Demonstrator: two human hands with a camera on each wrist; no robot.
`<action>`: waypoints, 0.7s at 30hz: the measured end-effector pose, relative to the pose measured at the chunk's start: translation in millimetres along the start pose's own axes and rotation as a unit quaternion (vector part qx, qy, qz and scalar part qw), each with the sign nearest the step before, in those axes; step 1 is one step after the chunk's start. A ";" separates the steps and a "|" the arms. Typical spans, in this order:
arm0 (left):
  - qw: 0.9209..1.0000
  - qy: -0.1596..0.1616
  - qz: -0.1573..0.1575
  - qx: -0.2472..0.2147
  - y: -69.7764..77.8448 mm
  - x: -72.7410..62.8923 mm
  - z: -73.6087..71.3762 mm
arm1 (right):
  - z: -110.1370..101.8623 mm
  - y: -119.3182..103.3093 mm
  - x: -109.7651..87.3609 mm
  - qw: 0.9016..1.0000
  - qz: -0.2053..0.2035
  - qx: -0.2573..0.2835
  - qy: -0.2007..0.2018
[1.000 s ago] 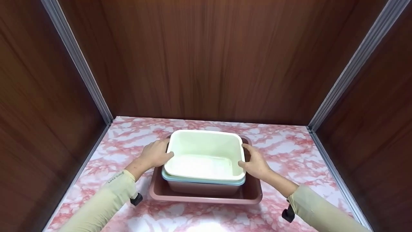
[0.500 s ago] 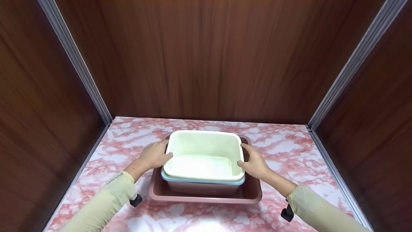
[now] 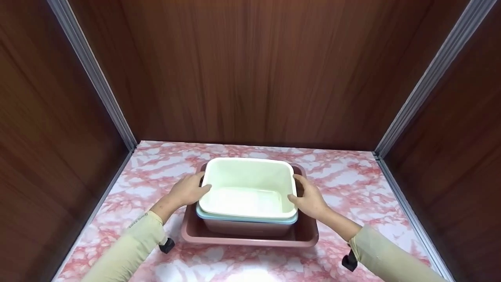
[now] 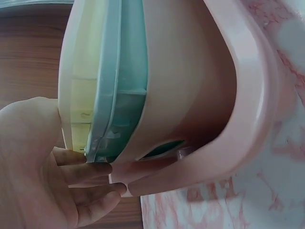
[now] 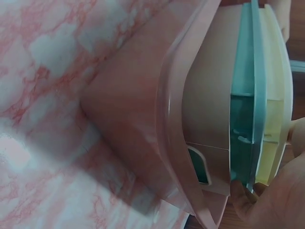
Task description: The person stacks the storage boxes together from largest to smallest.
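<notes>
A cream plastic basin sits on top of a nested stack. Under its rim shows a blue-green basin, set in a brownish-pink basin with a handle slot. All of these stand inside a larger pink basin. My left hand grips the cream basin's left rim, thumb over the edge and fingers outside. On the opposite side my right hand holds the right rim the same way. Both wrist views show fingertips down beside the blue-green rim.
The stack stands on a pink-and-white marbled table. Dark wood panels enclose the back and both sides, with metal posts at the corners. Long sleeves cover both forearms.
Almost nothing differs. Both hands keep their hold on the cream basin's rim, and the stack stays in place.
</notes>
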State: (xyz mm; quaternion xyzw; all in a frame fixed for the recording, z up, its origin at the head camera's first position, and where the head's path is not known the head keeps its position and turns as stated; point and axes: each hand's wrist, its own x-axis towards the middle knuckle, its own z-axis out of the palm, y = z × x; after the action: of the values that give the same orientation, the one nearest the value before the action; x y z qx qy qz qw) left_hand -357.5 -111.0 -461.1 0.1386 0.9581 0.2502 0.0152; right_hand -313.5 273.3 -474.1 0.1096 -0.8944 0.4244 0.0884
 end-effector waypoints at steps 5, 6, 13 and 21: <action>0.999 0.005 -0.020 -0.040 -3.5 -1.8 4.6 | 4.3 2.4 -1.2 1.000 -0.007 0.005 0.009; 0.998 0.007 -0.023 -0.053 -4.1 -2.3 5.4 | 5.1 2.7 -1.5 1.000 -0.006 0.012 0.010; 0.987 0.012 -0.043 -0.154 -9.9 -11.9 9.2 | 10.4 4.2 -7.5 0.997 -0.004 0.078 0.005; 0.964 0.037 -0.056 -0.256 -11.4 -21.3 18.3 | 10.2 8.4 -10.0 0.998 -0.031 0.040 0.032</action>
State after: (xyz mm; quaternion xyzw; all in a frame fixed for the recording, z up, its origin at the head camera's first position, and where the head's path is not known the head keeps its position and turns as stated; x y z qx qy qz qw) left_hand -338.2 -117.7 -483.5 0.0669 0.8684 0.4904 0.0288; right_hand -306.7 271.7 -489.2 0.1273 -0.8697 0.4601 0.1253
